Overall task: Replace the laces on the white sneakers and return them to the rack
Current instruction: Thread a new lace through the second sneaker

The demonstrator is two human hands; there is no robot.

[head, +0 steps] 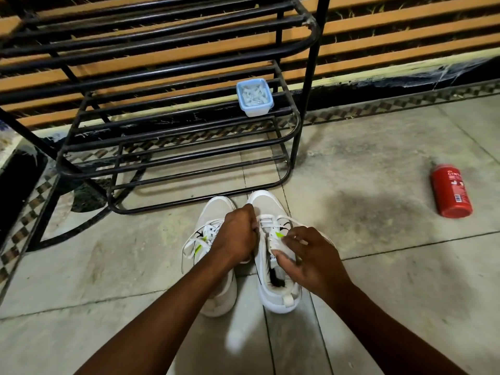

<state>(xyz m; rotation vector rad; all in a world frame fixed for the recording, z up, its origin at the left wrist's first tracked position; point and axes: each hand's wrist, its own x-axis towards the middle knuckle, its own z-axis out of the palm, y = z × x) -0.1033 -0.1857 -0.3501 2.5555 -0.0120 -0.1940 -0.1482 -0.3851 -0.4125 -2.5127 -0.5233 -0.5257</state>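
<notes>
White laces [266, 220] vanish into gripping left hand [238, 236]; right hand [311, 258] pinches tongue [276, 240].

White sneakers [270, 204], white laces [266, 220], and there are lime-green flashes and small black marks on the sides. The rack [310, 77] is black all over. The box [254, 110] has a pale blue rim, with whitish bits inside. The can [450, 190] is red with white print. The floor [378, 266] is pale grey tile with dark seams and one sooty patch. A brown-and-cream chequered border [405, 100] runs along its far edge, with orange slats [378, 26] and dark gaps behind.
</notes>
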